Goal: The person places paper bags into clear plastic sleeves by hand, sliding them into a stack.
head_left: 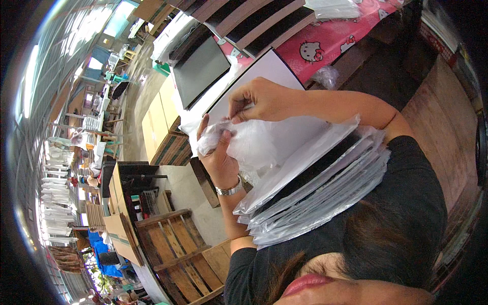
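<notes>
In front of my chest, my left hand [219, 161] grips the crumpled end of a thin, cloudy plastic sheet or bag [256, 145], thumb raised against it. My right hand [267, 99] reaches across from the right, its fingertips pinched on the same plastic beside the left thumb. Below the hands lies a flat white panel [274, 71] with a dark edge, partly covered by the plastic. Close against my body is a stack of flat dark pieces in clear plastic sleeves [315, 190]. A dark grey panel [201, 73] lies just beyond my left hand.
Several black panels with brownish strips [264, 25] lie at the far side on a pink printed cloth [330, 46]. Cardboard boxes [160, 114] and a wooden pallet [178, 254] stand to the left. Farther off are workbenches and hanging white items [56, 198].
</notes>
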A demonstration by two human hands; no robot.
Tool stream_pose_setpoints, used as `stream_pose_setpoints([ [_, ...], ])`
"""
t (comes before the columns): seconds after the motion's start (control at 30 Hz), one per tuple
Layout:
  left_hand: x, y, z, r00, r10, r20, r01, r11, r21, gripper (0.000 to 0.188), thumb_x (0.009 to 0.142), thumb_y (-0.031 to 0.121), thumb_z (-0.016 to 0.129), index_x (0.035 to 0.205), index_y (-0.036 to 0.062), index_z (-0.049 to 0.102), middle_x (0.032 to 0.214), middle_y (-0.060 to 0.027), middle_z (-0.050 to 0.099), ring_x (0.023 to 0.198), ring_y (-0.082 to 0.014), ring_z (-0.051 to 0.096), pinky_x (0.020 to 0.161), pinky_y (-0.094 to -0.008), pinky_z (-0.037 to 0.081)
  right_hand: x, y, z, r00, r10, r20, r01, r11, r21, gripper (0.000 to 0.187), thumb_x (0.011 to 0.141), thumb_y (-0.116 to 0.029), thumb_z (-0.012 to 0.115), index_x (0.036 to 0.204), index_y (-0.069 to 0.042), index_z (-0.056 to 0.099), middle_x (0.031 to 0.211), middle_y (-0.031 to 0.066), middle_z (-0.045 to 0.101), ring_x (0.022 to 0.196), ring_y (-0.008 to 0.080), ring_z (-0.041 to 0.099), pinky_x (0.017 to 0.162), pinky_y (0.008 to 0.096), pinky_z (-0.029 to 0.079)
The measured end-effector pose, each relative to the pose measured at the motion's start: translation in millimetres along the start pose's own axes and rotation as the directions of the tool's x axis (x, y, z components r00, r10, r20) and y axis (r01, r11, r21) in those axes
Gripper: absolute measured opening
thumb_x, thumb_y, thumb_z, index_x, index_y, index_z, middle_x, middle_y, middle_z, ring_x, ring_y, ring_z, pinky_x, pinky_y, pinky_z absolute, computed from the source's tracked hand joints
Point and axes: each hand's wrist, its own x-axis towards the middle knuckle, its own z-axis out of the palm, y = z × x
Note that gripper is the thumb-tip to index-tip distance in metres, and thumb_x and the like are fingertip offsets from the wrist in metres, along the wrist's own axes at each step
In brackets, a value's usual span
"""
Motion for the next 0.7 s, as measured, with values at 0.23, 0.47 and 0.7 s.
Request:
stream_pose_setpoints([
  [0.23,0,-4,7,0.981,0.168,-0.093,-0.149,0.971,0.185,0.061,0.075,-0.009,0.065,0.130,0.0007,0.041,0.083,-0.0135,0.066,0.071,-0.0189,0.065,0.057,-0.0294,0.056,5,15,-2,0.997,0.056,-0.047,-0.049,0.989,0.138,0.015,0.078,-0.011,0.070,0.087,-0.001,0.063,0.078,0.0072,0.064,0.075,0.0121,0.059,0.071,0.0264,0.047],
  [0.47,3,-2,16,0.996,0.068,-0.060,-0.057,0.984,0.170,0.059,0.075,-0.009,0.065,0.129,0.0026,0.041,0.082,-0.0110,0.063,0.067,-0.0176,0.063,0.052,-0.0268,0.052,7,20,-6,0.994,0.098,-0.049,-0.095,0.993,0.067,0.016,0.081,-0.015,0.068,0.083,0.001,0.064,0.074,0.0051,0.064,0.068,0.0082,0.056,0.065,0.0250,0.045],
  [0.7,-5,-13,35,0.994,-0.042,-0.103,0.060,0.981,0.184,0.042,0.076,0.001,0.070,0.113,0.0032,0.052,0.075,0.0020,0.053,0.057,-0.0013,0.043,0.044,-0.0170,0.033,8,28,6,0.803,-0.470,-0.366,0.376,0.876,-0.301,0.010,0.084,-0.012,0.065,0.084,-0.001,0.064,0.069,0.0019,0.061,0.066,0.0080,0.055,0.063,0.0241,0.045],
])
